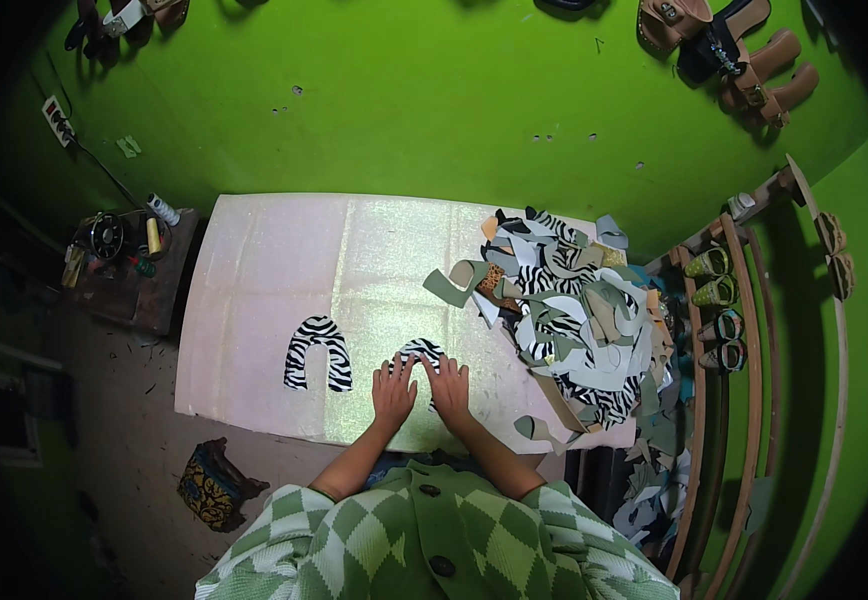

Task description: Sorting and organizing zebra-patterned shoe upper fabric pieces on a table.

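A U-shaped piece of zebra-print material (pixel 421 348) lies on the pale, shimmering sheet covering the table (pixel 264 260). My left hand (pixel 394 393) rests flat on its left side, fingers stretched out. Over its right side lies my right hand (pixel 447 391), also flat with fingers spread. The thumbs come close together near the middle, and the hands hide most of the piece below its curved top. To the left, a second zebra-print U-shaped piece (pixel 316 328) lies apart, curve away from me and both legs toward me.
A heap of offcuts (pixel 584 310) in zebra print, green, white and tan covers the table's right side. Beyond it stands a wooden rack (pixel 744 400) with sandals (pixel 719 292). A small dark table (pixel 129 285) with spools is at left. A patterned bundle (pixel 212 487) lies on the floor.
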`<state>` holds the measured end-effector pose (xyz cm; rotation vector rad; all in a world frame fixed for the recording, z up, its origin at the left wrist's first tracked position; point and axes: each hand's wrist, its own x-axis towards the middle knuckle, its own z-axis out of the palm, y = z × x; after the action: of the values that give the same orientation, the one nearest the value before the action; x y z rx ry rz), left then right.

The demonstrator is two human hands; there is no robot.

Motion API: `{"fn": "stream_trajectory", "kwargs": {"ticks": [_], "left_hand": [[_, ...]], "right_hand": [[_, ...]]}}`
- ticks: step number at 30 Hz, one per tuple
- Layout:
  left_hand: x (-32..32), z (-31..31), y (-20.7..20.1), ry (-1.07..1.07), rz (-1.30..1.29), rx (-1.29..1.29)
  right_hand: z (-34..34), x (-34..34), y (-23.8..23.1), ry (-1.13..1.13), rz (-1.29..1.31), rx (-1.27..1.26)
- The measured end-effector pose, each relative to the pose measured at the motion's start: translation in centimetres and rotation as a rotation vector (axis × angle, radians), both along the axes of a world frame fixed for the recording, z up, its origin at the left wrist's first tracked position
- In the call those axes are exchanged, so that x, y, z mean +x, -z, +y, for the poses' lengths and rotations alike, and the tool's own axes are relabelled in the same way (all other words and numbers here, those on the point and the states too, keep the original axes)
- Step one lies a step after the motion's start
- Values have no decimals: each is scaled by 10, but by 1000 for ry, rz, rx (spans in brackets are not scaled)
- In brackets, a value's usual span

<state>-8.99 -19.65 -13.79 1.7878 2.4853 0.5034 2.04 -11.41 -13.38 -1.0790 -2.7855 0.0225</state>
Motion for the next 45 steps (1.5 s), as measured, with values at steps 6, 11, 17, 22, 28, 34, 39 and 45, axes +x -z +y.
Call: {"fn": "stream_trajectory", "kwargs": {"ticks": [6, 11, 17, 22, 28, 34, 39, 45], "left_hand": [[-3, 3, 2, -3, 25, -15], [-1, 0, -1, -17, 39, -76], [-1, 1, -1, -14, 6, -85], [3, 3, -1, 17, 41, -70], [6, 6, 1, 18, 6, 42], [1, 7, -8, -45, -50, 27], [-2, 1, -7, -117, -61, 38], [-10, -5, -4, -161, -43, 21]], "right_hand": [[1, 7, 2, 62, 65, -12], [4, 21, 6, 110, -6, -70], [6, 38, 4, 200, -50, -160], [4, 30, 8, 231, -82, -193], [0, 4, 14, 266, 34, -188], [0, 8, 11, 214, -44, -169], [1, 11, 10, 225, -45, -238], [1, 11, 0, 234, -13, -225]]}}
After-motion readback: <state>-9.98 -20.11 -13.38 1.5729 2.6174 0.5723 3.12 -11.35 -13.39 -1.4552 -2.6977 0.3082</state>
